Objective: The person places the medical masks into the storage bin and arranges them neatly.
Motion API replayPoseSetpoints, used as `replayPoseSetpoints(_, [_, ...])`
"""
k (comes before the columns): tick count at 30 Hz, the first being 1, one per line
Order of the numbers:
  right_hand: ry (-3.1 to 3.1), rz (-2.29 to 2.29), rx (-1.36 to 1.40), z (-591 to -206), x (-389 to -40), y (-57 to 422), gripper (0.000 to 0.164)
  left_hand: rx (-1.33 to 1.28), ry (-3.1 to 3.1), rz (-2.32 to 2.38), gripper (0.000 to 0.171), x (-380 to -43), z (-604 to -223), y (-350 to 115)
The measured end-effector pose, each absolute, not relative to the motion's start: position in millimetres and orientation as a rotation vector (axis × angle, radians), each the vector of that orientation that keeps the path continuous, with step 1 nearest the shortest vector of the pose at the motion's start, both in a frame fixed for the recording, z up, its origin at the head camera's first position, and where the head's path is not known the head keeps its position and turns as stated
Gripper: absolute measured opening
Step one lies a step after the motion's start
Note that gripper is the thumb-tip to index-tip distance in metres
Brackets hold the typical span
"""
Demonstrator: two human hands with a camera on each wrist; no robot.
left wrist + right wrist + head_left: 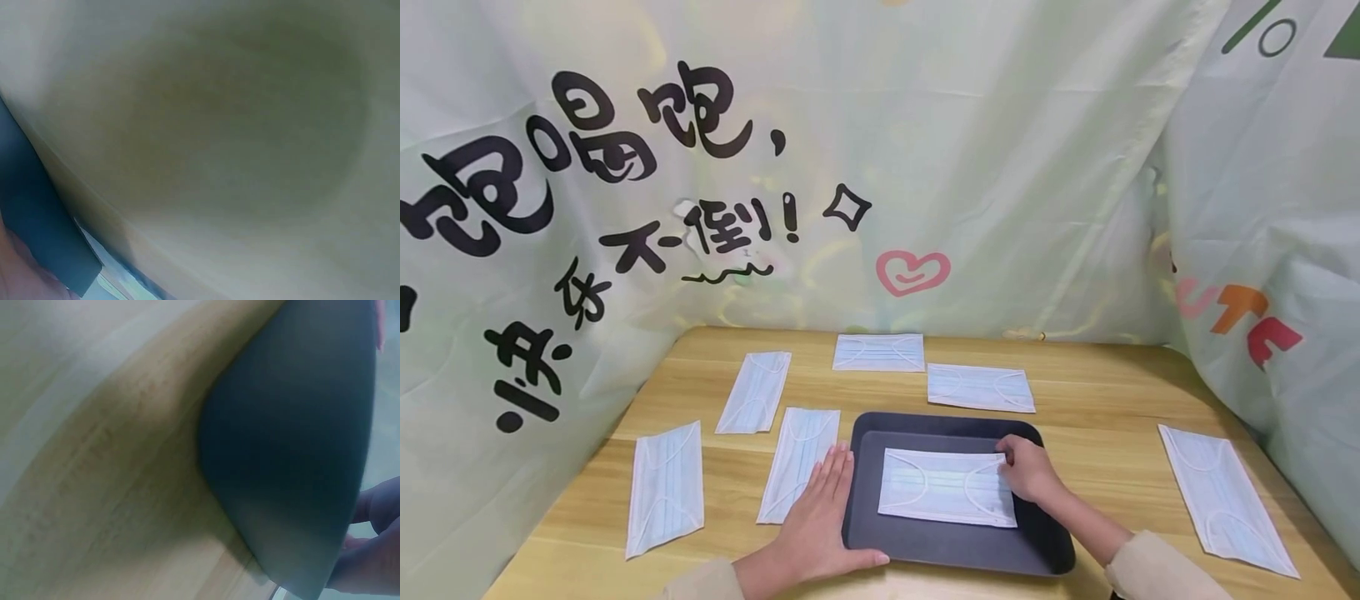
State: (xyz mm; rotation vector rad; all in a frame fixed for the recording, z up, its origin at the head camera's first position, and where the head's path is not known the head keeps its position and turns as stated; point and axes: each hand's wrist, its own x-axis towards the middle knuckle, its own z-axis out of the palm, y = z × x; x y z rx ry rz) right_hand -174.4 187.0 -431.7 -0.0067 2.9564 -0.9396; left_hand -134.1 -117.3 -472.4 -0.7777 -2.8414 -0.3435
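A dark grey rectangular tray (pixel 955 547) stands on the wooden table near its front edge. Inside it lies a light blue face mask (pixel 947 487) with white ear loops, set lengthwise across the tray. My right hand (pixel 1032 473) reaches over the tray's right side and pinches the mask's upper right corner between thumb and fingers. Against the tray's left side rests my left hand (pixel 820 527), fingers straight and thumb stretched along the front left corner. Both wrist views mostly show tabletop and the tray's outer wall (pixel 287 437); the right fingers (pixel 375 556) are partly hidden behind it.
Beside my left hand lies one face mask (pixel 801 454), with more at left (pixel 666 487) and far left (pixel 754 392). Two masks, one at the back (pixel 878 352) and another (pixel 981 387), lie behind the tray; another mask (pixel 1228 500) is far right. Printed cloth (pixel 1000 167) surrounds the table.
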Motion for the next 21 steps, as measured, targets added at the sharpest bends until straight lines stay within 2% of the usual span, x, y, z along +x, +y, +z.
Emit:
replayPoseSetpoints(4, [2.967, -0.94, -0.02, -433.6, -175.6, 188.4, 0.024, -0.781, -2.85, -0.349, 0.123, -134.7, -472.6, -117.4])
replayPoseSetpoints(21, [3.067, -0.995, -0.131, -428.5, -174.5, 194.3, 0.026, -0.791, -2.81, -0.308, 0.123, -135.2, -476.2, -117.1])
